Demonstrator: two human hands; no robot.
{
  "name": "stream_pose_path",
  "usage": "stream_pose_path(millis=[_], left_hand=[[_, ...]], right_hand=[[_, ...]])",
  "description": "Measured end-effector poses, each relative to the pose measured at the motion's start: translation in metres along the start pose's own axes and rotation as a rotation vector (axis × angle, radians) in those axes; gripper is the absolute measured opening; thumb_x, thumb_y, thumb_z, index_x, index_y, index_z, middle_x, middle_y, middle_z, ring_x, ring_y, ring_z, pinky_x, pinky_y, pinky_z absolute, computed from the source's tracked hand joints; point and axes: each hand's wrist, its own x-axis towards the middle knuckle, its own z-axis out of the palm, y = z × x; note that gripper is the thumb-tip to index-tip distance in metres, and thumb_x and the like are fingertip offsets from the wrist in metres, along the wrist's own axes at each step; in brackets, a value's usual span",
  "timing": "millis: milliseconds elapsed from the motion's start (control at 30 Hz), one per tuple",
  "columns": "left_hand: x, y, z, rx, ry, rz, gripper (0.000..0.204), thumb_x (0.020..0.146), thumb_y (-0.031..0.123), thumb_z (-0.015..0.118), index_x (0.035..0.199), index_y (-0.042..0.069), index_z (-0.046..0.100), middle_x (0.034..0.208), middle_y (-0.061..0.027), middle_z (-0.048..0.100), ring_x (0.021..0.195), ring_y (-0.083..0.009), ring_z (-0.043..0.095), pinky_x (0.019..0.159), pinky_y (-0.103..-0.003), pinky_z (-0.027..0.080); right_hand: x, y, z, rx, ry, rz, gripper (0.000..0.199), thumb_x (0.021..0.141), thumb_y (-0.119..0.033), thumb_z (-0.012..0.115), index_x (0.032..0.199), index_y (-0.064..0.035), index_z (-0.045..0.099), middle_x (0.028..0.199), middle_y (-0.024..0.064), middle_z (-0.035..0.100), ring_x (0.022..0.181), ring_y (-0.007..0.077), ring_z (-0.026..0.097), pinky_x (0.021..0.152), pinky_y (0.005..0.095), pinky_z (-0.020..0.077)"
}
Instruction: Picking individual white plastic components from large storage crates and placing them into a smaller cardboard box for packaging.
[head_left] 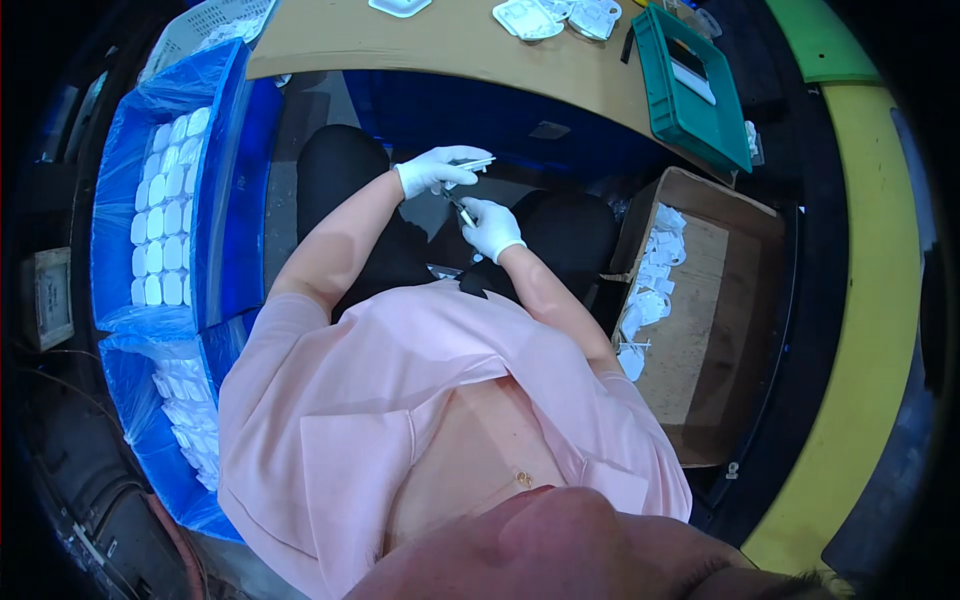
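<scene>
My left hand [430, 173], in a white glove, is closed on a thin white plastic part [476, 163] held out above my lap. Just below and to its right, my right hand [492, 230], also gloved in white, is closed around a small hand tool [460, 208] with a dark, narrow front end and a pale handle. Its exact kind is too small to make out. The tool's front end points up toward the left hand and lies close to the white part; whether they touch I cannot tell.
A tan worktable [450, 40] lies ahead, bearing several white plastic parts [535, 18] and a green tray [690, 135]. On the left, blue lined bins [225, 200] hold rows of white pieces [172, 218]. A cardboard box [735, 400] with white scraps [655, 265] stands right.
</scene>
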Motion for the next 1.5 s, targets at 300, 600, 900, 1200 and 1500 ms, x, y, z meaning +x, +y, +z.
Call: stream_pose_path(millis=[300,600,900,1200,1500], left_hand=[[0.011,-0.02,0.0,0.067,0.056,0.131,0.066,0.071,0.024,0.072,0.131,0.008,0.05,0.113,-0.0054,0.057,0.1,-0.014,0.053,0.088,-0.027,0.043],[0.009,-0.019,0.005,0.069,0.128,0.081,0.062,0.072,0.024,0.073,0.129,0.009,0.052,0.108,-0.0038,0.058,0.096,-0.0136,0.054,0.086,-0.027,0.044],[0.011,-0.026,0.006,0.093,0.146,0.071,0.061,0.072,0.024,0.074,0.128,0.009,0.053,0.11,-0.0042,0.058,0.099,-0.0142,0.054,0.089,-0.029,0.044],[0.009,-0.018,0.006,0.083,0.139,0.042,0.061,0.073,0.022,0.072,0.129,0.009,0.052,0.113,-0.0046,0.058,0.1,-0.0149,0.054,0.088,-0.029,0.044],[0.01,-0.018,-0.01,-0.326,0.304,0.187,0.06,0.082,0.038,0.062,0.132,0.01,0.045,0.116,-0.0077,0.056,0.095,-0.0183,0.058,0.082,-0.034,0.048]], right_hand=[[0.006,0.004,0.015,-0.004,0.068,-0.034,0.02,0.08,-0.016,0.055,0.097,-0.0103,0.062,0.093,0.017,0.063,0.089,0.0366,0.059,0.078,0.0442,0.0473],[0.005,-0.003,0.017,-0.178,0.056,0.01,0.019,0.085,-0.014,0.05,0.102,-0.0124,0.059,0.09,0.0161,0.062,0.084,0.036,0.061,0.073,0.0461,0.0488],[0.006,-0.002,0.016,-0.229,0.031,-0.049,0.019,0.085,-0.016,0.051,0.101,-0.0102,0.06,0.084,0.0166,0.064,0.081,0.0352,0.063,0.07,0.0466,0.0495],[0.007,-0.001,0.015,-0.198,-0.002,-0.051,0.022,0.083,-0.017,0.053,0.102,-0.01,0.061,0.085,0.0177,0.065,0.081,0.036,0.063,0.072,0.0466,0.0496],[0.004,-0.003,0.014,0.061,0.175,-0.024,0.022,0.078,-0.018,0.062,0.097,-0.0076,0.06,0.091,0.0175,0.065,0.085,0.0366,0.062,0.075,0.0448,0.0496]])
